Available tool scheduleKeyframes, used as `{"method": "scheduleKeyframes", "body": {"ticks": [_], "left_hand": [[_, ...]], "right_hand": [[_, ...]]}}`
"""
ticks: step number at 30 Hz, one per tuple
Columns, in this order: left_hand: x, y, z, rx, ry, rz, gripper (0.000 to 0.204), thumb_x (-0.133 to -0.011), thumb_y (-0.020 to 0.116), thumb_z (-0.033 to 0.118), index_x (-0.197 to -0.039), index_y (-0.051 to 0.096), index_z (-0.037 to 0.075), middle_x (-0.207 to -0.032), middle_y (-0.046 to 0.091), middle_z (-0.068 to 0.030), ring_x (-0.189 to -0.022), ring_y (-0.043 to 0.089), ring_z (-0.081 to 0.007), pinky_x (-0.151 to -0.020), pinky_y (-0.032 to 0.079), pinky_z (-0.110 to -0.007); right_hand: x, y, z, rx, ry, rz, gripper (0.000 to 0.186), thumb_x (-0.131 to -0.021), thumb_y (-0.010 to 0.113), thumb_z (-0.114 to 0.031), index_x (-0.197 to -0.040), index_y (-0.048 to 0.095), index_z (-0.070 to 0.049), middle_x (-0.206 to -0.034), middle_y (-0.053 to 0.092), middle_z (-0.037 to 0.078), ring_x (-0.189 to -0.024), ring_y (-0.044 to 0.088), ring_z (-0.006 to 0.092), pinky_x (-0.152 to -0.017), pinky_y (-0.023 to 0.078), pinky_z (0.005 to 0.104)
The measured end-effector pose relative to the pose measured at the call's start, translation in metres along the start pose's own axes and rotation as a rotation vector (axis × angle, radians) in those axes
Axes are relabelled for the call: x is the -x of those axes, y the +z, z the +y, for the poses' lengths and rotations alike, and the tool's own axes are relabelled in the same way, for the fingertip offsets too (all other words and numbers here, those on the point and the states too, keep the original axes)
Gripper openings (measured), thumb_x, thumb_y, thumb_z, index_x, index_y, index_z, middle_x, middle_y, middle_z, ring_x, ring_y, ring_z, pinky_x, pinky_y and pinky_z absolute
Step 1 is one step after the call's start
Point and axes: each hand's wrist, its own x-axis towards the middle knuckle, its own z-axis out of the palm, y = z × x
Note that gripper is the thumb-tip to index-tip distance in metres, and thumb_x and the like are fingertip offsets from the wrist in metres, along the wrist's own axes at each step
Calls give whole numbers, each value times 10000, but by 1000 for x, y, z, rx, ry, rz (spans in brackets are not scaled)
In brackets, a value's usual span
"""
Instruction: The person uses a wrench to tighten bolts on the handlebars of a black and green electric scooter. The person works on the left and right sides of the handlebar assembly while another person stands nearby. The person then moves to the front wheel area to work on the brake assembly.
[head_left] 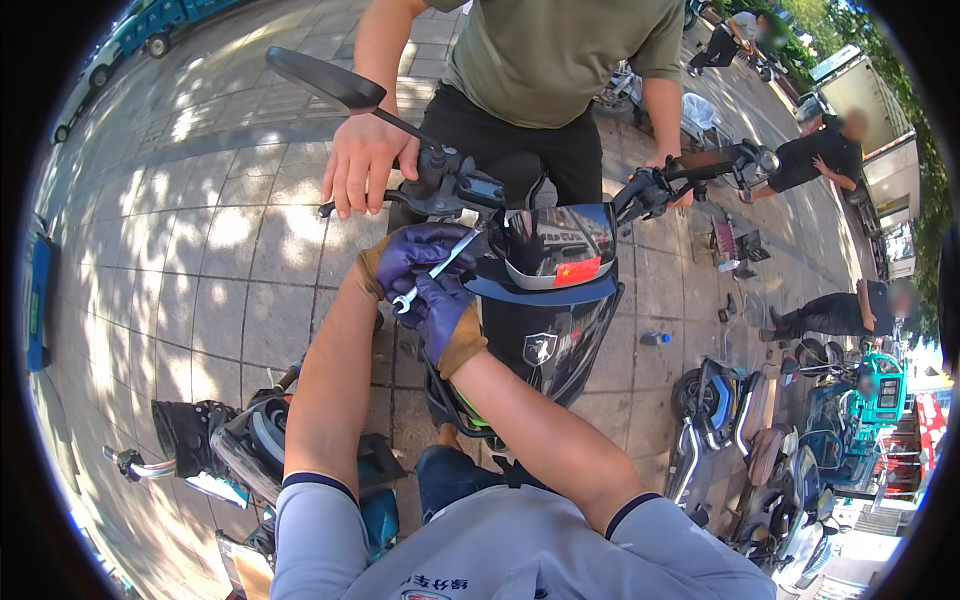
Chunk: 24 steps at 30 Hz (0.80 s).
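My left hand (415,252), in a purple glove with a brown cuff, is closed beside the front of a black scooter (560,330), below its handlebar. My right hand (447,312), gloved alike, is just below it, nearly touching. A silver open-end wrench (440,264) runs slantwise between both hands, its jaw at the lower left and its upper end near the scooter's headlight cowl (558,242). Fingers of both hands are curled at the shaft; the gloves hide part of the grip. The cowl bears a red sticker.
Facing me, a person in an olive shirt (560,60) has one hand (368,160) by the handlebar's left end, the other at its right. A black mirror (325,80) sticks out left. Scooters (715,410) stand right, another vehicle (250,440) lower left. People stand farther right.
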Motion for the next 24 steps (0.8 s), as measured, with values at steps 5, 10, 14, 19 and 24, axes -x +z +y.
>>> {"method": "scheduleKeyframes", "body": {"ticks": [5, 10, 14, 19, 24], "left_hand": [[6, 20, -3, -45, -7, 94, 542, -1009, 642, 161, -1478, 466, -46, -1271, 685, -182, -1190, 676, -293, -1054, 529, -406], [14, 54, 21, -308, -201, 309, 427, -1009, 615, 138, -1397, 563, -34, -1177, 723, -130, -1073, 691, -203, -933, 556, -337], [21, 58, 16, -291, -110, 361, 361, -1013, 603, 162, -1323, 619, -22, -1114, 736, -87, -943, 684, -140, -809, 557, -284], [13, 59, 14, -216, -178, 352, 304, -1015, 576, 180, -1240, 654, -9, -1060, 736, -76, -831, 674, -123, -741, 553, -260], [16, 56, 15, -557, -79, 309, 288, -995, 558, 141, -1214, 671, -7, -1014, 725, -58, -746, 631, -85, -608, 499, -216]], "right_hand": [[6, -22, -3, 30, -71, -76, 150, -1017, 560, -95, -1116, 669, -67, -908, 706, 80, -815, 705, 229, -758, 593, 384], [1, -24, -7, -252, 10, -206, 147, -1030, 532, -159, -1113, 639, -102, -957, 675, 60, -830, 677, 235, -750, 586, 388], [36, 8, -38, -337, 185, -150, 136, -1029, 512, -191, -1105, 614, -141, -984, 640, 34, -837, 648, 208, -736, 574, 378], [18, -6, -28, -100, 99, -134, 136, -1018, 513, -151, -1105, 616, -134, -933, 643, 33, -796, 649, 187, -675, 568, 363], [5, -3, -32, -41, 89, -143, 142, -1013, 507, -121, -1099, 618, -135, -901, 647, 28, -755, 644, 169, -628, 554, 345]]}}
